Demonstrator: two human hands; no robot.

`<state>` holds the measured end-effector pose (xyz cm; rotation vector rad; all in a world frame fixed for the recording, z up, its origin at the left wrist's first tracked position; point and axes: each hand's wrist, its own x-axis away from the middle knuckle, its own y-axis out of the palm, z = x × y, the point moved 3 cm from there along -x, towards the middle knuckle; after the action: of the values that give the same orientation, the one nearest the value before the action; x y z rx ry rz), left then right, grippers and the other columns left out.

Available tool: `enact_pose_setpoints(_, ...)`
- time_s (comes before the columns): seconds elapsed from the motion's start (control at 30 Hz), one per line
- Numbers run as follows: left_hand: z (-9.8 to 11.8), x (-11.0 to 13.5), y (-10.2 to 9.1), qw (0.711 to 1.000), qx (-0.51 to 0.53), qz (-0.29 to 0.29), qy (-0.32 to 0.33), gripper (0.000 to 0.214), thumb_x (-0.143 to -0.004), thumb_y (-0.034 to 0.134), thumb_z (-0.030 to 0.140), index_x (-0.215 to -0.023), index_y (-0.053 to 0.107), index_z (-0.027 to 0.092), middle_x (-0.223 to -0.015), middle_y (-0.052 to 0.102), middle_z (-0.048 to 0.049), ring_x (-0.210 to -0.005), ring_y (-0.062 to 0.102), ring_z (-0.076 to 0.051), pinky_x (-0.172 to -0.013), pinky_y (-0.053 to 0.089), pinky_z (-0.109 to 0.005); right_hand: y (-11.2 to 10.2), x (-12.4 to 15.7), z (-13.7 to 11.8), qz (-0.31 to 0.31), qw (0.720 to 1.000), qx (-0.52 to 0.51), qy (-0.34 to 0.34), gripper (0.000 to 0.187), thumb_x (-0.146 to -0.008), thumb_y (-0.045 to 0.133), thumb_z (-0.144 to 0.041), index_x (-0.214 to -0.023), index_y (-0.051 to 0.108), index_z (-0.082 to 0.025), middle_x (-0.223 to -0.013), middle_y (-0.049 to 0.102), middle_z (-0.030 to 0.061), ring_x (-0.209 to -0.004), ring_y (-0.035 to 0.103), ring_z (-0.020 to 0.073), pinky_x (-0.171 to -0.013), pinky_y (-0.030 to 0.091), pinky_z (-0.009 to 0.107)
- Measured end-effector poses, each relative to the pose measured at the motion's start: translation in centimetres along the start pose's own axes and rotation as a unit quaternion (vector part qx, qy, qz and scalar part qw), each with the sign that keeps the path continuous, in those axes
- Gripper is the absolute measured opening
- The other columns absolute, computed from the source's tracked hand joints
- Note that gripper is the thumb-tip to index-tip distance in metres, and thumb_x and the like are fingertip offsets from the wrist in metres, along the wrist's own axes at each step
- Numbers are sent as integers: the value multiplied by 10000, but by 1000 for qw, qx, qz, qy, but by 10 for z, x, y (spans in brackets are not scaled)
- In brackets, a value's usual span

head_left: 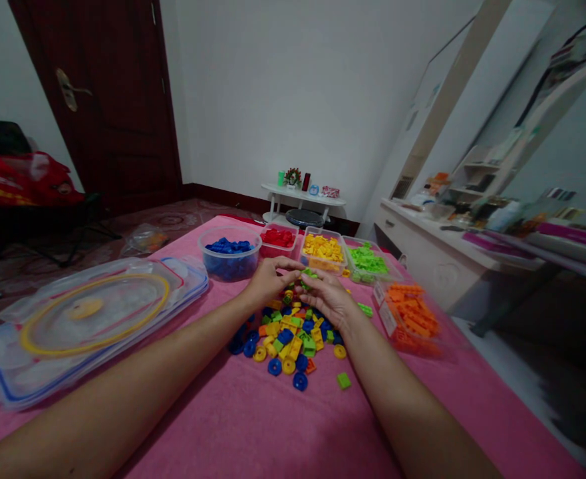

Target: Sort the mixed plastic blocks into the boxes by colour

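Above a mixed pile of toy building bricks point(293, 336), both hands meet around a small green building brick point(309, 273). My left hand point(271, 281) comes in from the left, its fingertips closed at the brick's near side. My right hand point(326, 297) has its thumb and fingers bent round the same brick, partly covering it. Yellow, blue, green and orange pieces lie beneath, along with round blue and yellow wheel-like pieces. A lone green brick point(343, 380) rests near my right forearm.
Behind the pile stand a round tub of blue bricks point(203, 256) and boxes of red point(279, 251), yellow point(306, 258) and green bricks point(355, 271). An orange-brick box point(386, 316) is at right. Stacked clear lids point(123, 332) lie left on the pink cloth point(253, 432).
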<state>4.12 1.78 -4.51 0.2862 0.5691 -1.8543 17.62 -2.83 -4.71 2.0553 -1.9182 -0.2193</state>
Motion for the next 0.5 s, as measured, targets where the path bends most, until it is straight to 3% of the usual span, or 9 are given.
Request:
enact_pose_setpoints(0.13,-5,1,-2,999,-44,12,18,264,-774,600,229,-1006,687,140,-1021,691,-81,-879,645,-175,-723,520,-260,-10,-5,-5,60,997,-27,-41,175,-714,661,-82,-845,576,-161,-653,648,-6,-554,627,94,-502,540,170)
enact_pose_setpoints(0.23,-17,3,-2,997,-67,14,-18,262,-775,597,199,-1012,682,128,-1000,702,-86,-859,657,-183,-736,529,-282,-30,-16,-22,133,986,-51,-85,160,-721,645,-76,-792,551,-184,-605,621,-23,-526,609,89,-498,538,168)
enact_pose_setpoints(0.37,-35,6,-2,995,-47,0,-87,227,-770,585,145,-974,679,108,-910,724,-81,-791,682,-187,-696,546,-292,-67,-43,-57,252,959,55,-119,128,-771,606,-119,-738,498,-179,-573,567,-24,-498,576,81,-514,540,179)
enact_pose_setpoints(0.5,-45,8,-1,995,-58,-7,-83,236,-771,567,141,-976,678,104,-907,725,-81,-780,680,-183,-683,544,-284,-97,-71,-97,288,932,162,-148,80,-830,519,-149,-766,485,-183,-569,515,-36,-467,527,79,-490,527,206)
